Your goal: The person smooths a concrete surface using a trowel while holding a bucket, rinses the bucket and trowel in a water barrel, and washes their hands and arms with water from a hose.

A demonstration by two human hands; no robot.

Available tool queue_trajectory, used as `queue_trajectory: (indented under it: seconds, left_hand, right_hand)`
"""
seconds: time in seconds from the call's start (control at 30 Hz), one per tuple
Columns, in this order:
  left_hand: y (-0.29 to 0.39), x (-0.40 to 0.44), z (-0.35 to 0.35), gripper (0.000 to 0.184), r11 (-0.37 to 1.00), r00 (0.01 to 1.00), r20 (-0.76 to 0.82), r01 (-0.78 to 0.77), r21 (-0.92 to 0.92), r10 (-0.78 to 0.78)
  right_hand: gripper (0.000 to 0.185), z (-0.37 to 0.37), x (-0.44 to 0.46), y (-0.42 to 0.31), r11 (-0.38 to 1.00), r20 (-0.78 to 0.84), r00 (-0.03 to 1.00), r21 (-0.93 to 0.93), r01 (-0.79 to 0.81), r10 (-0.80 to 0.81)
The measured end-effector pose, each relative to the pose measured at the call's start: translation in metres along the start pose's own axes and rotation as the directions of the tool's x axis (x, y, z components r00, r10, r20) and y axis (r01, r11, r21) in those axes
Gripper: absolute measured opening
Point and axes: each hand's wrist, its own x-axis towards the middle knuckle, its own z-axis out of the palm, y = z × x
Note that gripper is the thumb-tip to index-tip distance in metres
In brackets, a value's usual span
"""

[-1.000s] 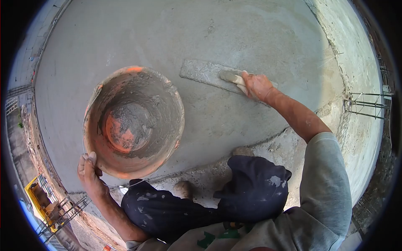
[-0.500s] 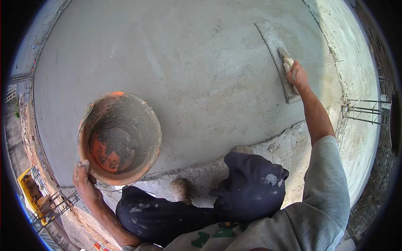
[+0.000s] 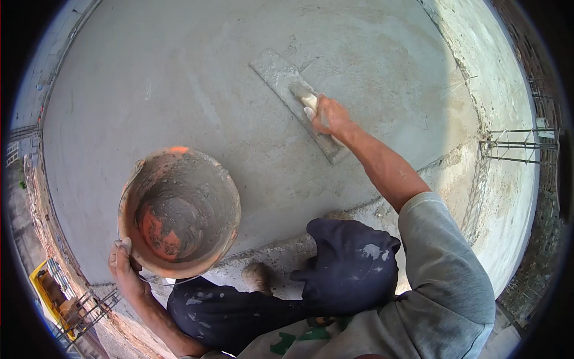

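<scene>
My right hand (image 3: 330,115) is wrapped round the handle of a long flat plastering trowel (image 3: 279,78), whose blade lies against the wet grey cement surface (image 3: 197,78). At the lower left, my left hand (image 3: 125,264) grips the rim of an orange bucket (image 3: 230,230), thumb over the edge. Grey mortar coats the inside of the bucket, and orange plastic shows through at its bottom. A thin wire handle hangs along its side.
Rough concrete (image 3: 287,239) borders the smooth surface near my feet. Rebar sticks out at the right (image 3: 517,146) and lower left (image 3: 89,308). A pale rough wall (image 3: 508,119) rises on the right. Far below at the left is a yellow object (image 3: 42,287).
My right hand has swept the trowel leftward across the cement. The bucket, with my left hand on its rim, appears slightly lower and further right in view.
</scene>
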Motion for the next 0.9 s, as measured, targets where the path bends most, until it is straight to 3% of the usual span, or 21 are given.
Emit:
queue_trajectory:
  seconds: [0.07, 0.13, 0.2, 0.27, 0.33, 0.4, 0.47, 0.53, 0.6, 0.63, 0.67, 0.8, 0.9]
  left_hand:
    - [0.003, -0.005, 0.006, 0.025, 0.999, 0.999, 0.01, -0.051, 0.009, 0.051]
    - [0.002, -0.005, 0.007, 0.026, 0.996, 0.995, 0.064, -0.085, 0.032, 0.082]
    - [0.0, -0.003, 0.006, 0.026, 0.994, 0.993, 0.072, -0.093, 0.051, 0.089]
    - [-0.004, -0.004, 0.008, 0.024, 0.996, 0.996, 0.036, -0.079, 0.047, 0.077]
    - [-0.005, -0.004, 0.008, 0.023, 0.995, 0.996, 0.058, -0.069, 0.069, 0.065]
    - [-0.003, -0.003, 0.008, 0.022, 0.995, 0.996, 0.06, -0.073, 0.066, 0.069]
    - [-0.002, -0.003, 0.011, 0.021, 0.996, 0.996, 0.069, -0.062, 0.062, 0.057]
    - [0.003, -0.002, 0.016, 0.02, 0.999, 0.996, 0.091, -0.003, 0.048, -0.001]
    - [0.003, 0.004, 0.025, 0.02, 0.998, 0.992, 0.12, 0.024, 0.051, -0.03]
    - [0.0, 0.011, 0.028, 0.019, 0.998, 0.991, 0.13, 0.017, 0.054, -0.024]
    - [-0.002, 0.015, 0.031, 0.019, 0.999, 0.991, 0.132, 0.002, 0.041, -0.008]
    - [0.002, 0.016, 0.03, 0.021, 1.0, 0.993, 0.122, -0.004, -0.003, 0.005]
    - [-0.004, 0.012, 0.027, 0.023, 0.999, 0.992, 0.126, 0.002, 0.05, -0.008]
  right_hand:
    - [0.032, -0.006, -0.061, 0.024, 0.987, 0.059, 0.986, -0.045, 0.157, -0.154]
    - [0.031, -0.013, -0.104, 0.065, 0.981, 0.08, 0.994, -0.171, 0.092, -0.079]
    - [0.033, -0.033, -0.126, 0.109, 0.972, -0.049, 0.999, -0.233, -0.018, 0.007]
    - [0.035, -0.052, -0.111, 0.143, 0.943, -0.278, 0.929, -0.157, -0.294, 0.244]
    - [0.038, -0.063, -0.068, 0.174, 0.919, -0.507, 0.808, -0.074, -0.388, 0.3]
    - [0.043, -0.067, -0.01, 0.189, 0.868, -0.4, 0.78, 0.339, -0.362, 0.482]
    - [0.044, -0.072, 0.033, 0.152, 0.83, -0.313, 0.808, 0.441, -0.342, 0.499]
    - [0.042, -0.066, 0.058, 0.098, 0.852, -0.278, 0.864, 0.449, -0.269, 0.42]
    - [0.041, -0.058, 0.056, 0.043, 0.895, -0.113, 0.931, 0.336, -0.293, 0.347]
    - [0.041, -0.035, 0.05, 0.031, 0.95, -0.1, 0.964, 0.223, -0.218, 0.245]
    - [0.042, -0.018, 0.043, 0.025, 0.987, -0.09, 0.988, 0.105, -0.119, 0.128]
    - [0.039, -0.023, -0.022, 0.028, 0.993, 0.078, 0.991, -0.03, 0.113, -0.11]
    - [0.032, -0.043, -0.048, 0.048, 0.955, 0.142, 0.974, -0.218, 0.202, -0.174]
